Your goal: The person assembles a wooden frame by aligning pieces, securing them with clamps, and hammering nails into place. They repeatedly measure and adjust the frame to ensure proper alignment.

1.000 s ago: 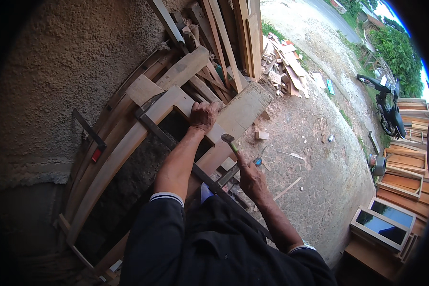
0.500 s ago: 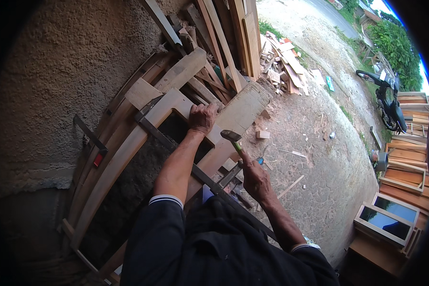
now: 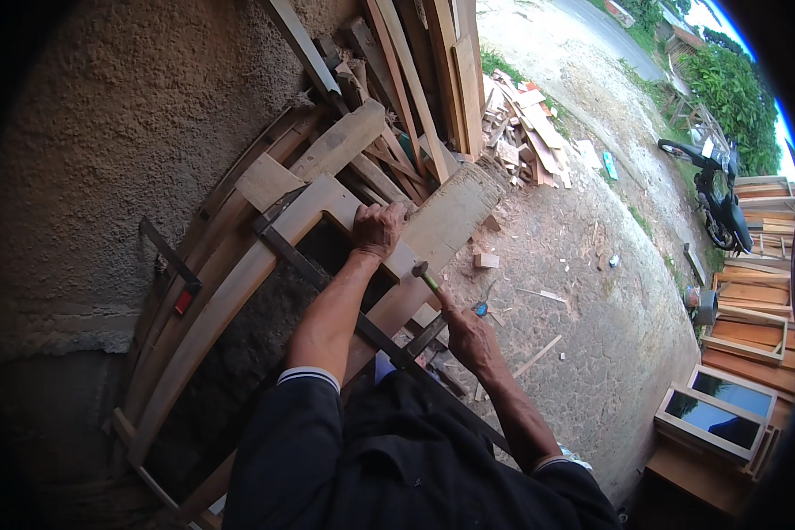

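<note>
My right hand (image 3: 473, 338) is wrapped round the green handle of a hammer (image 3: 427, 276). The hammer's head is over the near right part of a pale wooden frame (image 3: 249, 259), or against it; I cannot tell if they touch. Closed in a fist, my left hand (image 3: 379, 230) rests on the frame beside a dark rectangular opening. What its fingers hold, if anything, is hidden. A wide, rough plank (image 3: 453, 208) lies just right of that hand. A long dark metal bar clamp (image 3: 302, 256) crosses the frame under my left forearm.
Another clamp with a red end (image 3: 184, 302) sits by the rough wall at left. Long boards (image 3: 458, 79) lean at the back, near a heap of offcuts (image 3: 536, 124). A small wood block (image 3: 487, 261) lies on the ground. A motorcycle (image 3: 721, 199) and window frames (image 3: 720, 406) stand at right.
The hammer's head has come down and slightly toward me, and it is turned differently. My left hand has stayed in nearly the same place on the frame.
</note>
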A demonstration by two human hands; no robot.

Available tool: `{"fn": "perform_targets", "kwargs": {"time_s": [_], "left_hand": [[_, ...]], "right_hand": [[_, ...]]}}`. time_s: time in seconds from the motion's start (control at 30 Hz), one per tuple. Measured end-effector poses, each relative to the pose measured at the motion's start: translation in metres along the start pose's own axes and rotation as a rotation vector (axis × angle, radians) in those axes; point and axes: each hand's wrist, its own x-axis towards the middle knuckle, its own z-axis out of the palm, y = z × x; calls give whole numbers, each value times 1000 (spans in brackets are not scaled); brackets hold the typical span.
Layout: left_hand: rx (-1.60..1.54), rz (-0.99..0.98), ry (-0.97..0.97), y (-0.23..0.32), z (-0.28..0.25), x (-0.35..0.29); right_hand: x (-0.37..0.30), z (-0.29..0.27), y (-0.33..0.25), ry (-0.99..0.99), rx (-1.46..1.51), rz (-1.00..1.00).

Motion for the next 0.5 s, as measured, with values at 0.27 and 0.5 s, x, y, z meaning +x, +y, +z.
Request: {"fn": "perform_targets", "kwargs": {"time_s": [0.27, 0.5], "left_hand": [[-17, -6, -2, 1, 3, -7], [-45, -18, -48, -2, 3, -5]], "right_hand": [[-1, -2, -4, 17, -81, 6], [-3, 0, -5, -18, -39, 86]]}}
